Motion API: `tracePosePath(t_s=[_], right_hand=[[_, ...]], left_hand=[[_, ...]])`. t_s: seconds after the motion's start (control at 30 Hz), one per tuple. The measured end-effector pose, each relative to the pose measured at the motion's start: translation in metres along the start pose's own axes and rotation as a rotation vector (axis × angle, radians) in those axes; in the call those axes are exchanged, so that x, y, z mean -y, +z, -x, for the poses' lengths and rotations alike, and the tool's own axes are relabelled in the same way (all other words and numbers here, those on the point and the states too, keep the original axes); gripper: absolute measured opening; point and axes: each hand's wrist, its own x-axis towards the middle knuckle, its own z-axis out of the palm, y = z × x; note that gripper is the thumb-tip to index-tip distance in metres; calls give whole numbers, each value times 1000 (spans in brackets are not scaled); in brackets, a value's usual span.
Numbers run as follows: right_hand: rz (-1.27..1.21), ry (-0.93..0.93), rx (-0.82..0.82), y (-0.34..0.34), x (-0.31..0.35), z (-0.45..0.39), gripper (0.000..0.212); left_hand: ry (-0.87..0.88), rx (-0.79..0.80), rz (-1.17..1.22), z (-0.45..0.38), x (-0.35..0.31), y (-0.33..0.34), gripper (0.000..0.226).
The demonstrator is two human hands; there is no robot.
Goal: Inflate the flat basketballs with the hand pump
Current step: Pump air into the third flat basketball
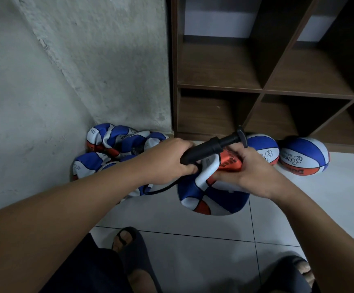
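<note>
Head view: left hand clenched around the pump, right hand pinching a flat ball near the shelf.

Storage corner, sports equipment: rough plaster wall, dark wooden cubby shelving, tiled floor, heaped flat basketballs.

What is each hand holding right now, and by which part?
The left hand grips the black hand pump around its barrel. The right hand pinches a folded edge of the flat basketball.
</note>
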Motion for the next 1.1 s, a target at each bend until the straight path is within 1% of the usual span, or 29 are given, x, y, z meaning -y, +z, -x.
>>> tracePosePath(t_s=[0.03, 0.1, 0.17, 0.27, 0.33, 0.4, 0.5, 0.57, 0.67, 0.8, 0.93, 1.0, 1.03, 1.1], right_hand=[[16, 21, 12, 4, -1, 0, 48], [63, 41, -52, 9, -2, -2, 56], [84, 21, -133, 11, -4, -3, 58], [86, -10, -195, 11, -7, -2, 61], [114, -22, -243, 12, -7, -1, 59], [176, -25, -285, 12, -9, -1, 53], [213, -18, -321, 12, -14, -1, 38], [196, -27, -326, 12, -18, -1, 36], [158, -32, -298, 12, -19, 1, 30], [167, -48, -302, 9, -18, 0, 32], [135, -23, -249, 10, -15, 0, 29], [106, -21, -240, 11, -11, 2, 40], [87, -33, -240, 11, -10, 2, 41], [44, -53, -252, 14, -9, 1, 24]], left_hand=[[4, 3, -8, 0, 0, 0, 10], [-5, 14, -19, 1, 1, 2, 10], [-26, 30, 6, 1, 3, 3, 12], [-33, 24, 13, 0, 4, 0, 11], [-25, 15, 21, 1, 2, -3, 14], [-24, 13, 21, 1, 2, -4, 21], [-36, -13, 23, 0, 4, -6, 11], [-42, -18, 35, 1, 5, -10, 12], [5, -30, 63, 6, 4, -18, 10], [10, -48, 91, 9, 1, -24, 7], [21, -68, 58, 14, -2, -22, 7], [18, -80, 52, 16, -3, -22, 7], [14, -80, 59, 17, -3, -23, 7], [8, -90, 63, 17, -7, -25, 6]])
